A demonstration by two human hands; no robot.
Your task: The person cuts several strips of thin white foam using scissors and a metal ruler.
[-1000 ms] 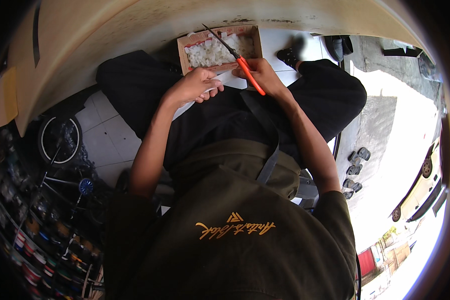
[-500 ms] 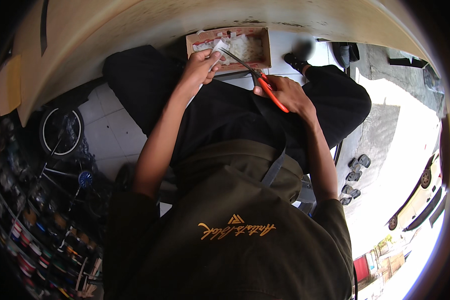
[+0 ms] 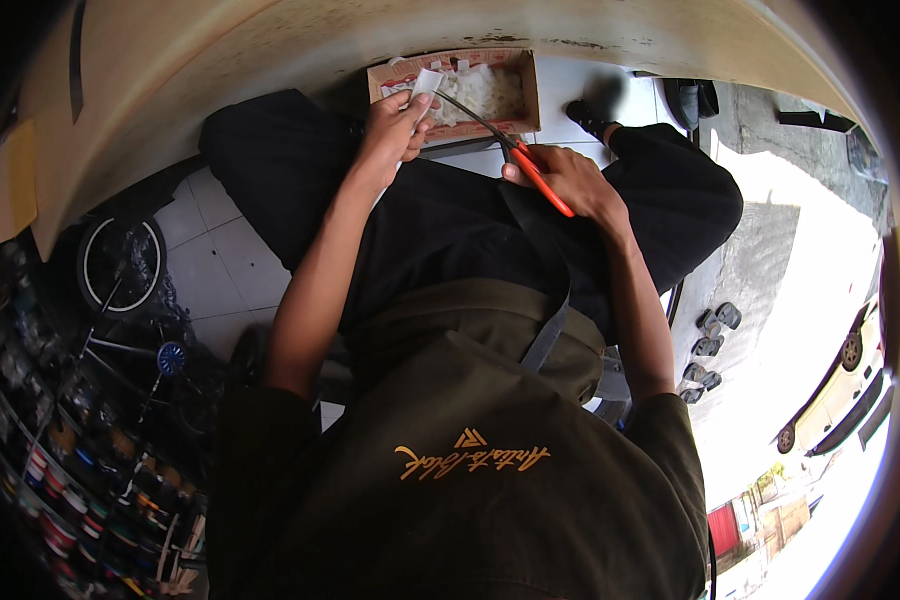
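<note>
Between the thumb and fingers of my left hand (image 3: 390, 135) is a folded white strip (image 3: 428, 82), its upper end sticking up past the fingertips and its lower part running down behind the hand. My right hand (image 3: 582, 188) grips a pair of scissors (image 3: 541, 180) by the orange handles. The long dark blades look nearly together and point left, their tips close beside the strip's edge; contact cannot be made out. Just beyond both hands, an open cardboard box (image 3: 530, 92) holds a heap of small white pieces.
A pale curved panel (image 3: 270, 60) rises right behind the box. My dark-trousered legs (image 3: 270, 170) lie spread on either side. A wheel (image 3: 122, 262) and cluttered shelves (image 3: 80, 500) are at left; sandals (image 3: 708, 345) and a parked car (image 3: 838, 375) are at right, beyond the tiled floor (image 3: 225, 265).
The scissor blades have come closer together, and my right hand has closed a little on the handles. My left hand still holds the strip, shifted slightly in view.
</note>
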